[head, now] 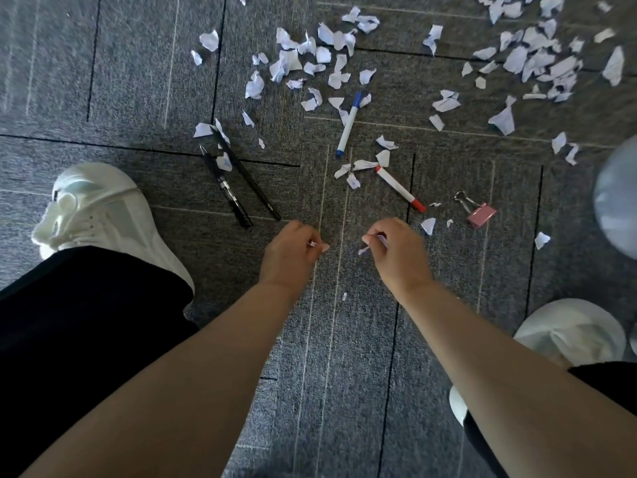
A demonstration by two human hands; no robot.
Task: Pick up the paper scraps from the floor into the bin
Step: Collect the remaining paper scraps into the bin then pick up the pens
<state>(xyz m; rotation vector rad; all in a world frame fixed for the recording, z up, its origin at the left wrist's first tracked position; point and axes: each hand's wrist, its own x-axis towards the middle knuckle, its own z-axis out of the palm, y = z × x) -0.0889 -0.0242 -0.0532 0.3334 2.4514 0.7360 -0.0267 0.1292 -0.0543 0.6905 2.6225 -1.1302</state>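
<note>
Left hand [293, 251] pinching a tiny scrap [313, 243], right hand [396, 251] pinching another scrap [363, 250], both low over grey carpet [344, 374], torn paper scraps [303, 60] strewn farther off among pens [348, 127], blurred bin [617, 201] at right edge

Left hand [293, 251]: I see it pinching a tiny paper scrap [313, 243] over the floor [103, 81].
Right hand [400, 251]: pinching another scrap [364, 250], apart from the left.
Loose scraps [296, 60]: many, scattered beyond both hands.
Pens: two black pens [245, 174], a blue marker [349, 125] and a red marker [400, 188] among them.
Clip: pink binder clip [481, 215], right of the red marker.
Bin [617, 198]: blurred at my right edge.
</note>
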